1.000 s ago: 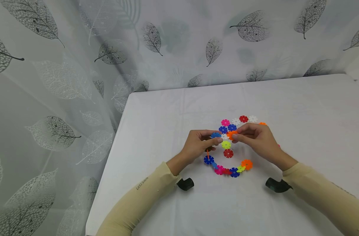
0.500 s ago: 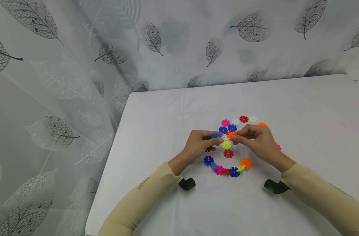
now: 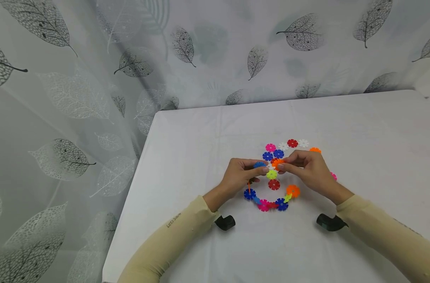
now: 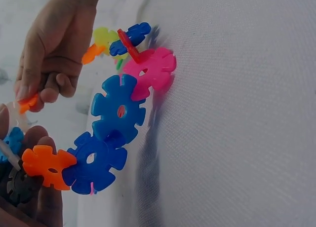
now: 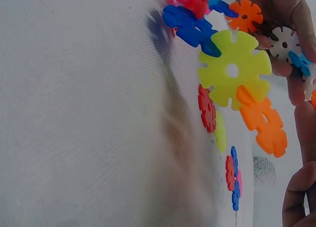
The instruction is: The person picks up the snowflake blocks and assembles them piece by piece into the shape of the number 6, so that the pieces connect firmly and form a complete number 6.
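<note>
White-covered table, reaching back to a leaf-print curtain. Two hands meet above it, both gripping: the left hand pinches one end of a chain of notched, flower-shaped discs, and the right hand pinches an orange disc close by that end. Whether the two are joined cannot be told. The chain curves down toward the table, then rises to a free end near the right hand. It looks like thin plastic: light, stiff disc by disc, slightly slick, likely to twist or part at its slots, so best taken by the end disc, near the joint. The orange disc suits an edge pinch that leaves a slot bare. Loose discs lie between and beyond the hands, where a dipping chain or finger could nudge them.
</note>
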Tool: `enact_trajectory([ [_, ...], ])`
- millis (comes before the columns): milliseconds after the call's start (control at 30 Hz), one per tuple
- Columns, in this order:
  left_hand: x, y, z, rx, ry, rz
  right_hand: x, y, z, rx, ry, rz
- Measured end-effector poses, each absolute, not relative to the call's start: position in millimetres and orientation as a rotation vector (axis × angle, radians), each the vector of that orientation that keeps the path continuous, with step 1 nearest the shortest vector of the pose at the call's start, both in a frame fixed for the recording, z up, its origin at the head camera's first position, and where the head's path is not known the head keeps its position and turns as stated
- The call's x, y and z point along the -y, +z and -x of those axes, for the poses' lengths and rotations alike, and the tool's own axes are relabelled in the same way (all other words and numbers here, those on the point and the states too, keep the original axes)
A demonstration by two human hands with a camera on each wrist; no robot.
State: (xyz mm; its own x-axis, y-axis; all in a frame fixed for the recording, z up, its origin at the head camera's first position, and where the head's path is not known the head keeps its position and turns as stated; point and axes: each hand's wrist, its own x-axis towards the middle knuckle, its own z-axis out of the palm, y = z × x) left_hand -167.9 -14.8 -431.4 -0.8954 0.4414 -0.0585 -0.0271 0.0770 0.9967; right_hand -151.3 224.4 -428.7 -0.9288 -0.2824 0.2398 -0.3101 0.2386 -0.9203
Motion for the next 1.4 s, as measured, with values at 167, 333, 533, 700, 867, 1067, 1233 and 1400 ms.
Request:
enact_trajectory([
  [167, 14.3, -431.3, 166.9, -2.027, 1.869, -0.403, -224.8, -432.1, 152.3, 2.449, 1.921, -0.565],
  [333, 14.5, -432.8, 165.7, -2.041, 1.844, -0.376, -221.9, -434.3, 152.4, 2.448, 1.909, -0.555],
  [533, 16.6, -433.9, 165.3, -2.037, 1.827, -0.365, -215.6, -434.4, 150.9, 2.452, 1.852, -0.524],
  [700, 16.2, -430.4, 165.4, -1.988, 1.817, -0.402, -213.0, -432.4, 148.4, 2.517, 1.761, -0.495],
  [867, 15.2, -428.2, 165.4, -1.975, 1.806, -0.328, -212.6, -428.1, 146.7, 2.608, 1.629, -0.452],
  [1067, 14.1, -426.8, 166.2, -1.941, 1.8, -0.167, -219.3, -425.6, 145.1, 2.598, 1.623, -0.416],
  [1233, 14.7, -427.9, 167.9, -1.938, 1.794, -0.098, -232.1, -426.7, 144.8, 2.576, 1.58, -0.365],
  [1400, 16.7, -430.2, 168.9, -1.933, 1.813, -0.081, -247.5, -428.2, 144.1, 2.562, 1.551, -0.269],
])
